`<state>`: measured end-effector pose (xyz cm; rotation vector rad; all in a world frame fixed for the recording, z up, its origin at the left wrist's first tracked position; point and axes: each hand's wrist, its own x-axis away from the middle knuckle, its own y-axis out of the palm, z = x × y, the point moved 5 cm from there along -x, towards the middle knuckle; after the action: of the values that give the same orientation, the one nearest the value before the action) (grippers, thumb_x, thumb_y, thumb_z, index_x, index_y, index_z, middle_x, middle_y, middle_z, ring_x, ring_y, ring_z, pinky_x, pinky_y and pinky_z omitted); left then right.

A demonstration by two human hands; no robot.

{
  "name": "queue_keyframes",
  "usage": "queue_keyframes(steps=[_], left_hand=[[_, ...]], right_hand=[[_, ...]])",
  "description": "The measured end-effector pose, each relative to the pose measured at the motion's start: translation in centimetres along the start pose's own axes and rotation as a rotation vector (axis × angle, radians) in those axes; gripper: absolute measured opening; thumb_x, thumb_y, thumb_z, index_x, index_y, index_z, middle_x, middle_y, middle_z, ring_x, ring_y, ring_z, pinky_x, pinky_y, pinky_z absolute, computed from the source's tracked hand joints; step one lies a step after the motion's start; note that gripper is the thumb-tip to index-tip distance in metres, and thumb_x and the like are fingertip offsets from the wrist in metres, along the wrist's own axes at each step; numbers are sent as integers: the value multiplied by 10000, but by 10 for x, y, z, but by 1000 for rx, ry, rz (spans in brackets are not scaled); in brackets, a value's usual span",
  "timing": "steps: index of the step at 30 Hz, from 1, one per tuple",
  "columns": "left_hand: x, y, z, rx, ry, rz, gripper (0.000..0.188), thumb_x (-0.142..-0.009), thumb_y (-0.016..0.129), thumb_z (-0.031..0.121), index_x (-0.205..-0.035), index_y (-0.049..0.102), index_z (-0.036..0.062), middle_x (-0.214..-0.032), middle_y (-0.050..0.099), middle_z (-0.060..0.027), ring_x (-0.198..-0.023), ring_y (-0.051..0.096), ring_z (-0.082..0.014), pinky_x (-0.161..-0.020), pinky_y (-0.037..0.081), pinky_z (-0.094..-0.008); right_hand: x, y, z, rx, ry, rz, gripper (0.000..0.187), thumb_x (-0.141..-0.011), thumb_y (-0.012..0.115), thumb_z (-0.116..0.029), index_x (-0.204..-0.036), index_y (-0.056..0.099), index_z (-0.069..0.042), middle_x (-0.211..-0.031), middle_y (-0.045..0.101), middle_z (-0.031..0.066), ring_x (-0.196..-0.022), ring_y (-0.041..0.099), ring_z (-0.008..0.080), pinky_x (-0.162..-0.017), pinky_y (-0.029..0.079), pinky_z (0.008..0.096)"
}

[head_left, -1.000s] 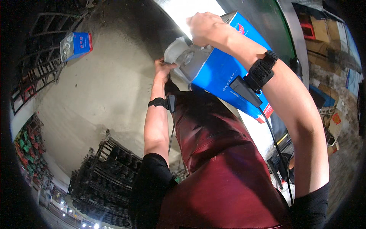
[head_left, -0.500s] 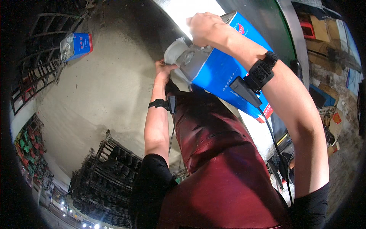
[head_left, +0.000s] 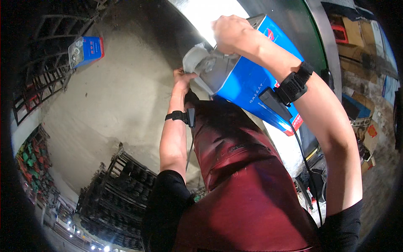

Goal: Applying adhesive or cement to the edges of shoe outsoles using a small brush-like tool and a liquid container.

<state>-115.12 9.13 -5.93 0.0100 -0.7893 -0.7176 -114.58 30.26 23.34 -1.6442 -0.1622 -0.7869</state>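
In the head view, a blue tin (head_left: 262,86) lies just right of the left hand (head_left: 183,78) and below and right of the right hand (head_left: 232,34). Its long axis slants from upper left to lower right, so the tin is tilted, with its grey top facing left toward a whitish tub (head_left: 194,58). The right hand is nearer to the tin; the left is nearer to the tub.

The right grip is curled closed at the upper edge of the tin's top, its fingertips hidden behind the knuckles. The left grip is closed on the tub's near side, thumb in sight, other fingers partly hidden. The tub adjoins the tin's top; whether they touch is hard to tell. A bright white surface (head_left: 195,12) shows beyond the tin, but whether it bears the tin's weight is unclear.

Counted: two blue tins, the second tin (head_left: 92,49) well apart at the far left, by a dark rack (head_left: 50,50); one tub; two black wrist straps, one left (head_left: 176,115) and one right (head_left: 292,88); one dark red apron (head_left: 252,201).
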Motion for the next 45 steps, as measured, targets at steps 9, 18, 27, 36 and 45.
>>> queue_keyframes(steps=[9,18,27,36,45], left_hand=[[-5,-2,1,19,46,3,345,-674,769,-136,-1011,743,-70,-974,760,-108,-840,723,-208,-786,579,-358],[5,-2,28,-14,111,-21,362,-641,829,-112,-991,756,-56,-933,753,-79,-814,705,-188,-786,568,-348],[1,1,27,-35,104,-36,373,-626,826,-109,-989,756,-55,-936,756,-91,-807,706,-194,-788,573,-363],[-9,-9,5,-68,89,-5,372,-639,814,-125,-998,732,-81,-968,746,-111,-840,714,-208,-802,579,-360],[-5,-8,12,-62,55,-47,344,-649,812,-118,-983,740,-76,-962,751,-110,-839,711,-208,-806,582,-367]], right_hand=[[9,-5,1,-17,-29,52,352,-772,703,-56,-1118,761,-88,-1017,770,193,-990,755,379,-848,608,464],[11,-7,4,6,-23,57,368,-773,692,-29,-1139,722,-51,-1001,763,211,-983,752,395,-853,606,474],[6,8,11,-15,-17,72,385,-745,732,-40,-1130,729,-45,-999,764,210,-967,755,397,-832,612,474],[2,6,2,-3,12,8,399,-743,735,-42,-1137,748,-95,-1029,770,183,-1009,753,372,-863,608,450],[15,0,1,35,-52,15,298,-805,665,-55,-1092,747,-62,-991,769,194,-977,756,382,-855,605,469]])
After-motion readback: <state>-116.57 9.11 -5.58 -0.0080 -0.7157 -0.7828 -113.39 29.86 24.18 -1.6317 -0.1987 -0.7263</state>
